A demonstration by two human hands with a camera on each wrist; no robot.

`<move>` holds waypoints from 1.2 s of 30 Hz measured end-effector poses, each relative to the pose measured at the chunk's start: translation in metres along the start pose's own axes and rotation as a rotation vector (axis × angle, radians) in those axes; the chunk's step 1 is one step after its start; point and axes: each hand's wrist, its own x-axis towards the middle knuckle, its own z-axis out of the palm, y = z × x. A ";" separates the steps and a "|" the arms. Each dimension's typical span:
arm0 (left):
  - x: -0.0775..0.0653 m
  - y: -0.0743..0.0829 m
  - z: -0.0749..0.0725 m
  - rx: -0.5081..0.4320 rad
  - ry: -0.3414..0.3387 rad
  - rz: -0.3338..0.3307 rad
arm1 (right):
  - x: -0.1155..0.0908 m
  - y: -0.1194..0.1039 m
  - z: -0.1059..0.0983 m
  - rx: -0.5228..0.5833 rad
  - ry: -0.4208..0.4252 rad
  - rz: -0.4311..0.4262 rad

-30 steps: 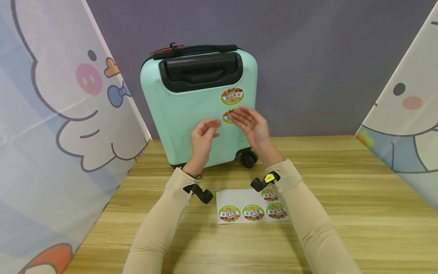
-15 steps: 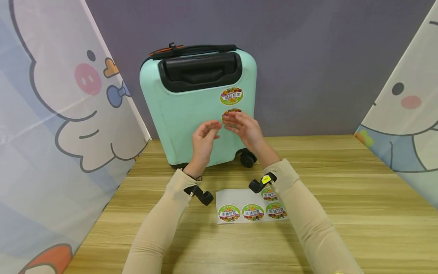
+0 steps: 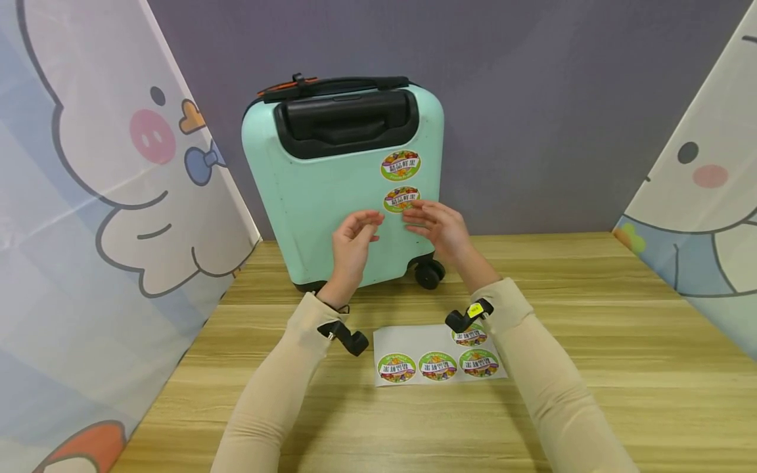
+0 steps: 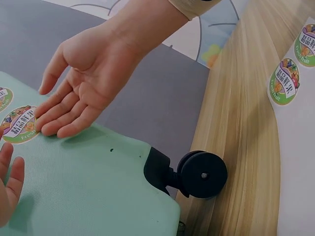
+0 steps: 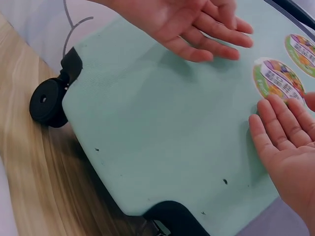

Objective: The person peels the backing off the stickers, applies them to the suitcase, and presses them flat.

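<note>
A mint-green suitcase [image 3: 319,197] with black wheels stands upright on the wooden table. Two oval fruit stickers are on its right side, an upper sticker [image 3: 401,165] and a lower sticker [image 3: 402,199] beneath it. My right hand [image 3: 440,226] has its fingers at the lower sticker's right edge; in the left wrist view its fingertips overlap that sticker's border. My left hand [image 3: 353,243] is held left of the lower sticker, fingers loosely bent before the suitcase. Nothing is held in either hand. In the right wrist view both palms show, with the lower sticker [image 5: 278,78] between them.
On the table in front of the suitcase lies a white sticker sheet [image 3: 408,338] with several oval stickers; my right sleeve [image 3: 538,361] covers its right end. A grey wall panel [image 3: 532,118] stands behind, and cartoon-printed panels [image 3: 118,151] stand at both sides.
My right hand first moved left across the lower sticker, then back right and slightly down, uncovering most of it. My left hand has hardly moved.
</note>
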 end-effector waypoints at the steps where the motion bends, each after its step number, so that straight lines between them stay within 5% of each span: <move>1: 0.000 0.000 0.000 0.002 0.001 -0.001 | 0.000 -0.001 -0.002 0.016 0.008 -0.004; 20: -0.005 -0.007 0.004 0.050 -0.014 -0.045 | -0.013 -0.003 -0.023 0.021 -0.015 0.024; 36: -0.037 -0.037 0.019 0.132 -0.151 -0.076 | -0.048 0.007 -0.055 -0.221 0.017 0.157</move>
